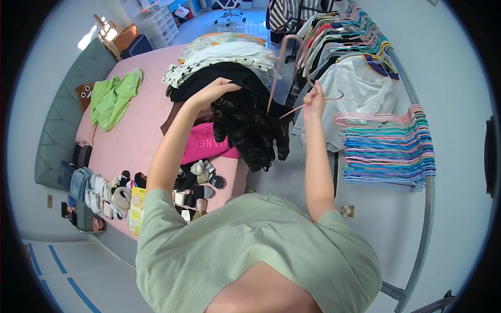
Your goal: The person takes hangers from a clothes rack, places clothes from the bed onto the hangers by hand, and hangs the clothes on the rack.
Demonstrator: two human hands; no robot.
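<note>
A sheer black garment with a lacy pattern (245, 130) hangs in front of me beside the bed. My left hand (218, 89) is closed on its upper edge, fingers partly hidden by the cloth. In my right hand (314, 102) is a thin pink clothes hanger (275, 78), gripped near the hook, which points to the right. The hanger is tilted, and its far end and lower bar run into or behind the black garment; which of these is hidden from me. Under my left hand lies a pile of black clothing (209, 73) on the bed.
On the pink bed (151, 104) lie a green garment (116, 99), white clothes (229, 56), a bright pink item (201, 143) and rolled socks (201, 190). To the right, a metal rack (429, 219) carries hung clothes and a dense row of coloured hangers (386, 151).
</note>
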